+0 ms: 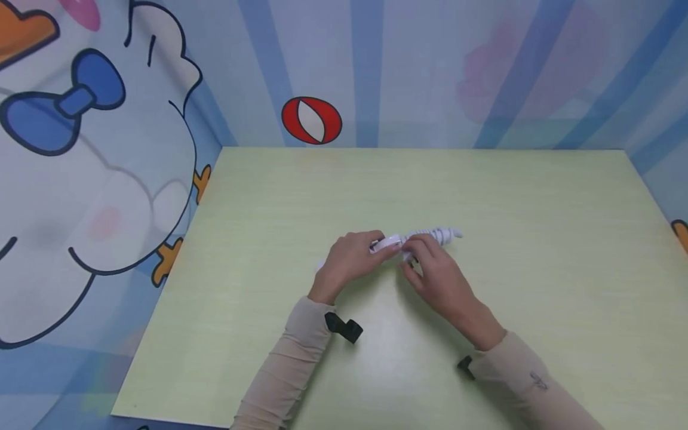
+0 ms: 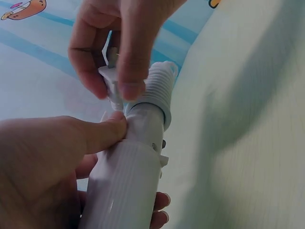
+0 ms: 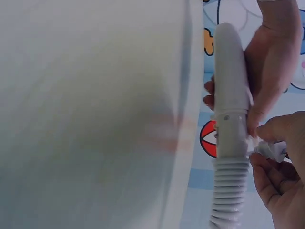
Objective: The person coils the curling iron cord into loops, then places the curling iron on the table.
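Observation:
A white tubular device (image 2: 126,186) with a smooth handle-like body and a ribbed section (image 3: 230,186) is held over the table. My left hand (image 1: 349,258) grips the smooth body, fingers wrapped round it and the thumb lying along its side near the ribs. Beside that thumb, my right hand (image 1: 441,280) pinches a small white piece (image 3: 272,150) between thumb and fingers, right at the side of the device. In the left wrist view this piece shows a greyish part, half hidden by the fingers. Small knobs (image 2: 164,161) stick out on the body's other side.
The pale green table (image 1: 258,334) spreads under both hands. Walls with cartoon prints (image 1: 312,120) stand at its back and left. Dark camera mounts (image 1: 344,327) sit at both sleeve cuffs.

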A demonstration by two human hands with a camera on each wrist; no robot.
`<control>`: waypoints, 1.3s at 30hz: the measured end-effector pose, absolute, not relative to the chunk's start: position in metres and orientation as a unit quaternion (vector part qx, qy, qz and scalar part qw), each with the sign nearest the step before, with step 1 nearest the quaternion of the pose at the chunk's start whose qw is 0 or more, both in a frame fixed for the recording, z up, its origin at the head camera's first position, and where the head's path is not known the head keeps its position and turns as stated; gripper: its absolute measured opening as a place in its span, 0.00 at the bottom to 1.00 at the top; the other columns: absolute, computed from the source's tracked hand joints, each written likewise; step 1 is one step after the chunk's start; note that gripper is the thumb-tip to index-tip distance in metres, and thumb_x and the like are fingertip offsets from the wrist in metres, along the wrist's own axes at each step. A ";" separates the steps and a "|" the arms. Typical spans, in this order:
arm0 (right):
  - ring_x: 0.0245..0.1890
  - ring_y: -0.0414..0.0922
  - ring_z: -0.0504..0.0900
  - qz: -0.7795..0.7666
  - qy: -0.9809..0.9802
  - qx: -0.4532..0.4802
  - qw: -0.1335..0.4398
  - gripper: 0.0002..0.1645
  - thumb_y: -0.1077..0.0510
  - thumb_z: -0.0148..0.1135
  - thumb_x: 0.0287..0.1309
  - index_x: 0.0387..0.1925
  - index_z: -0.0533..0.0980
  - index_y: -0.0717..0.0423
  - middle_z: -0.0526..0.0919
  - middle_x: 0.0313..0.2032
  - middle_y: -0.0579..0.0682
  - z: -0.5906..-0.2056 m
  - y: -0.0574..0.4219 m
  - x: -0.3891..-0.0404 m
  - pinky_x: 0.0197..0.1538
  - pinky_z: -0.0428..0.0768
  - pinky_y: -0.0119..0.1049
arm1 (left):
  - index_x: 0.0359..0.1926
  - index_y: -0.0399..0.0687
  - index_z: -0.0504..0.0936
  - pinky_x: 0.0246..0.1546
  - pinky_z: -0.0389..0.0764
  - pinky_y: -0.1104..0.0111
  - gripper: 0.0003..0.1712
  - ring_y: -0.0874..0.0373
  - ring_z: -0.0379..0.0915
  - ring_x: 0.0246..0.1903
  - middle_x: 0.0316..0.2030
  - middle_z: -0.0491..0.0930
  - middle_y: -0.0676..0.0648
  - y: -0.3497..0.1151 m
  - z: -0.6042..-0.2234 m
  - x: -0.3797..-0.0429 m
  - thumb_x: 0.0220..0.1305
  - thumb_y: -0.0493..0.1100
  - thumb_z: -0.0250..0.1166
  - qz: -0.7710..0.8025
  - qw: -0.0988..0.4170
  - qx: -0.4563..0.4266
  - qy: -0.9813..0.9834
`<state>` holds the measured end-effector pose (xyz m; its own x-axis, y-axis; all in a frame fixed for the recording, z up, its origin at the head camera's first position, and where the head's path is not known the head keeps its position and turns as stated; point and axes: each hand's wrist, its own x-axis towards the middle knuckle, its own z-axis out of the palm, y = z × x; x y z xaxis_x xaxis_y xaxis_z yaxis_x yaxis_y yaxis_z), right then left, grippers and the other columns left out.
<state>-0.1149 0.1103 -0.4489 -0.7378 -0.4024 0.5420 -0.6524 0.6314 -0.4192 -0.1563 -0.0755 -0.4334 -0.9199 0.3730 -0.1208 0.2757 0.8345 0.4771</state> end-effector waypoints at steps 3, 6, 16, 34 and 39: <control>0.37 0.43 0.75 0.311 -0.881 0.290 0.205 0.15 0.64 0.64 0.50 0.40 0.72 0.62 0.75 0.39 0.53 -0.444 0.113 -0.121 0.40 0.76 0.37 | 0.41 0.57 0.77 0.26 0.66 0.69 0.23 0.60 0.68 0.26 0.28 0.74 0.54 -0.076 -0.434 -0.159 0.61 0.67 0.50 0.235 0.119 0.178 0.948; 0.35 0.43 0.76 0.319 -0.884 0.281 0.194 0.14 0.62 0.64 0.51 0.39 0.72 0.61 0.77 0.37 0.52 -0.436 0.117 -0.128 0.37 0.76 0.38 | 0.43 0.55 0.78 0.30 0.68 0.68 0.22 0.60 0.68 0.30 0.31 0.75 0.54 -0.076 -0.431 -0.162 0.62 0.65 0.51 0.233 0.130 0.180 0.947; 0.32 0.44 0.80 0.357 -0.894 0.251 0.105 0.13 0.58 0.63 0.55 0.41 0.74 0.59 0.80 0.34 0.51 -0.422 0.125 -0.148 0.33 0.78 0.39 | 0.49 0.56 0.77 0.35 0.70 0.68 0.22 0.61 0.70 0.35 0.40 0.77 0.55 -0.074 -0.432 -0.172 0.61 0.62 0.56 0.245 0.162 0.189 0.937; 0.30 0.45 0.81 0.404 -0.907 0.114 -0.018 0.24 0.39 0.61 0.53 0.37 0.75 0.54 0.83 0.31 0.51 -0.426 0.138 -0.188 0.35 0.75 0.40 | 0.53 0.55 0.77 0.41 0.70 0.67 0.24 0.61 0.68 0.38 0.41 0.76 0.54 -0.075 -0.439 -0.176 0.60 0.60 0.59 0.258 0.191 0.181 0.929; 0.29 0.47 0.82 0.415 -0.902 0.101 -0.052 0.26 0.37 0.60 0.53 0.38 0.75 0.56 0.84 0.30 0.52 -0.428 0.139 -0.198 0.36 0.74 0.40 | 0.53 0.53 0.78 0.40 0.69 0.67 0.24 0.60 0.68 0.39 0.40 0.74 0.52 -0.077 -0.444 -0.178 0.60 0.59 0.59 0.260 0.189 0.187 0.928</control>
<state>-0.1978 0.1391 -0.4279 -0.9739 -0.2266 -0.0104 -0.1395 0.6343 -0.7604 -0.1784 -0.0767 -0.4437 -0.8585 0.4453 -0.2543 0.2488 0.7954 0.5527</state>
